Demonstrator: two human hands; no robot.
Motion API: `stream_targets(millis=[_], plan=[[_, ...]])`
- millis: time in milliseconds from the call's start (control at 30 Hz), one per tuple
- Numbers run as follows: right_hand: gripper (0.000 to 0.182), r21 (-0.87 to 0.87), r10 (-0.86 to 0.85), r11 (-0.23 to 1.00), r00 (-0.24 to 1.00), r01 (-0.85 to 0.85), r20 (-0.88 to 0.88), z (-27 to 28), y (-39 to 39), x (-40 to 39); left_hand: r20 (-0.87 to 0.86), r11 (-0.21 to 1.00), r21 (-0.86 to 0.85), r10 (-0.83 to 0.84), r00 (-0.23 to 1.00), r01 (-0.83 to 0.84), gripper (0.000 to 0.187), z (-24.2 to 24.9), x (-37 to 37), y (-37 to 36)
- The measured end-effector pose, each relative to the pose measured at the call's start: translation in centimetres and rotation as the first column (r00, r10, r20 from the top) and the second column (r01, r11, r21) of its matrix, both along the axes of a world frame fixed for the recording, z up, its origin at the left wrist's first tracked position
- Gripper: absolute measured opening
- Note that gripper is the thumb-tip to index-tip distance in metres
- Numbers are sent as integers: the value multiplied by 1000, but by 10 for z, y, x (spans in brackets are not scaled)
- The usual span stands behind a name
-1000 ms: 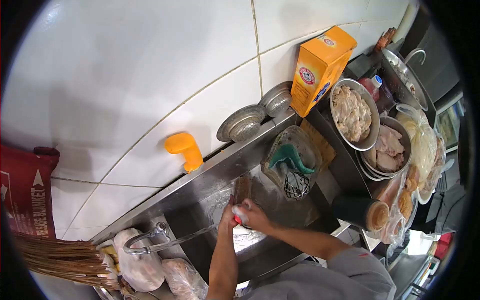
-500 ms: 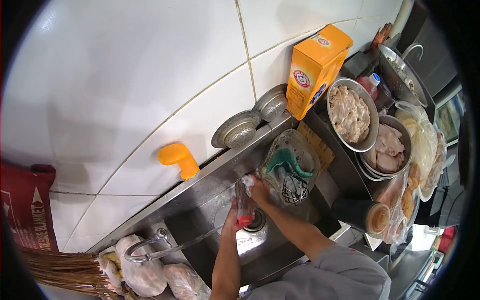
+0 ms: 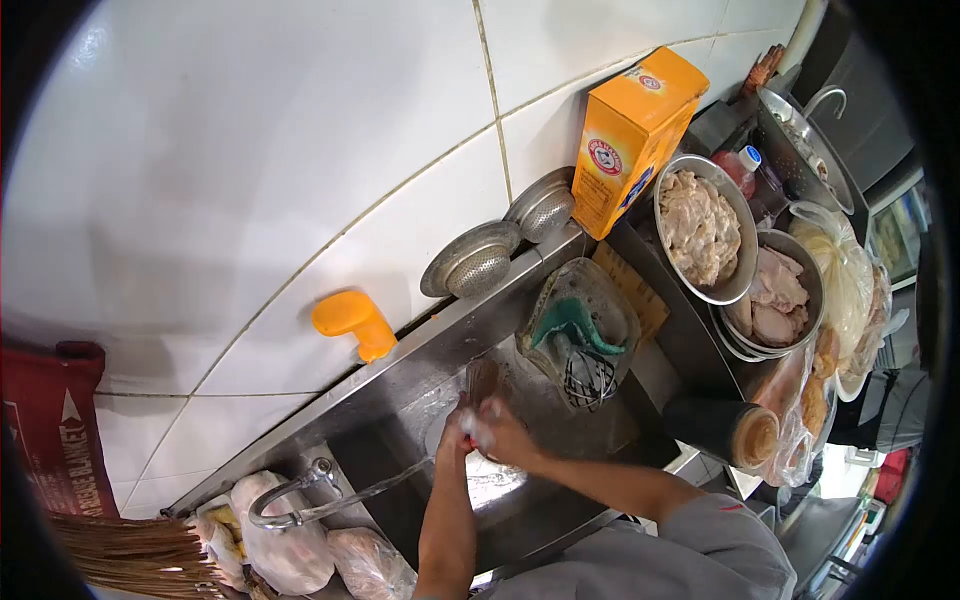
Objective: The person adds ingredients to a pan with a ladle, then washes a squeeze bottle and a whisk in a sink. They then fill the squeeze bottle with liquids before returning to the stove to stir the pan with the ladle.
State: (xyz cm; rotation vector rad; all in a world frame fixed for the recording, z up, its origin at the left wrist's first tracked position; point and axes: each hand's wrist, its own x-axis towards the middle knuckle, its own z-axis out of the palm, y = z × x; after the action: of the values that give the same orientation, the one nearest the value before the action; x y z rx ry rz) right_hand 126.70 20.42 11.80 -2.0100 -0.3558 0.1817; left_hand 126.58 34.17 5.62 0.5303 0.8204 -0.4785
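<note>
Over the sink, my left hand is wrapped around a clear bottle with a red end, which points toward me. My right hand is closed at that red end, with something white and foamy at its fingers, too blurred to name. Just beyond my hands sits a clear plastic tub holding a green cloth and a wire whisk. Water runs from the curved faucet toward my left wrist.
Two metal strainers and an orange baking soda box line the wall ledge near an orange plastic piece. Bowls of raw meat stand on the right, by a dark lidded container. Bagged items lie beside the faucet.
My right hand has moved from the far end of the bottle down to its red end, bringing the white foamy thing along. My left hand has shifted slightly.
</note>
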Motion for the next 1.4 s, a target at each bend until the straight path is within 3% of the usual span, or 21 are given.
stream_targets(millis=[33,67,133,233,300,367,433,467,500,600,667,733,833,867,967,1033,1167,1233,1267,1333,1400], plan=[[25,182,195,964,981,-196,22,9,-3,-7,-27,998,-67,16,1000,-18,56,-6,1,4],[25,178,197,964,980,-198,20,-4,-2,-2,-52,990,116,-78,996,84,57,-13,-2,1],[22,-36,-141,990,985,138,-100,-48,7,38,26,989,63,-133,991,132,57,-4,0,-6],[20,-139,-363,928,925,347,-112,-71,13,73,124,981,39,-193,973,189,60,28,7,-23],[20,-112,-333,943,887,313,-321,-27,5,52,-4,995,50,-82,997,82,61,48,18,-30],[22,87,21,995,966,-45,259,-19,-7,25,57,978,40,-205,977,203,63,16,10,-12],[22,11,34,999,952,-39,305,-54,-10,39,125,984,35,-179,976,176,61,34,6,-25],[26,-40,-127,991,990,130,61,-81,-5,59,240,935,-235,-209,948,265,61,6,2,-12],[29,-126,-295,953,938,275,-180,-94,0,69,244,937,-228,-209,947,265,61,18,6,-21],[40,-174,-203,968,973,183,-108,-45,-3,35,67,985,169,-21,998,9,67,29,6,-38],[45,-222,-153,966,986,134,-72,-21,-18,8,6,975,218,-44,999,42,67,-9,-5,-18],[47,-39,191,981,981,-189,42,-10,-30,-14,-110,953,235,-169,979,191,65,-12,-4,0],[50,-129,-68,991,967,37,-246,-11,-10,52,8,999,-22,-38,999,38,63,-8,2,-11],[50,-128,-74,991,966,43,-247,-10,-7,58,130,982,-92,-154,979,166,62,8,7,-10],[52,-132,-166,984,906,124,-389,-1,0,46,46,977,128,-176,983,169,66,0,9,-8],[49,-227,265,946,956,-233,122,13,-11,-3,8,960,222,-178,984,172,69,1,12,-12],[45,-185,95,980,985,-67,146,-23,0,33,74,997,68,-52,996,47,65,-13,9,-12],[50,-133,-191,981,843,143,-502,-50,8,74,180,972,-46,-219,959,231,65,3,10,-8],[50,-126,-189,981,841,145,-508,-53,12,57,114,986,58,-164,980,158,64,10,14,-17],[53,-288,-210,936,978,205,15,-57,14,16,89,994,40,-101,991,97,63,-22,14,-5],[53,-209,-67,976,998,62,-15,-10,-8,-4,-45,985,103,-134,990,138,61,7,16,-6]])
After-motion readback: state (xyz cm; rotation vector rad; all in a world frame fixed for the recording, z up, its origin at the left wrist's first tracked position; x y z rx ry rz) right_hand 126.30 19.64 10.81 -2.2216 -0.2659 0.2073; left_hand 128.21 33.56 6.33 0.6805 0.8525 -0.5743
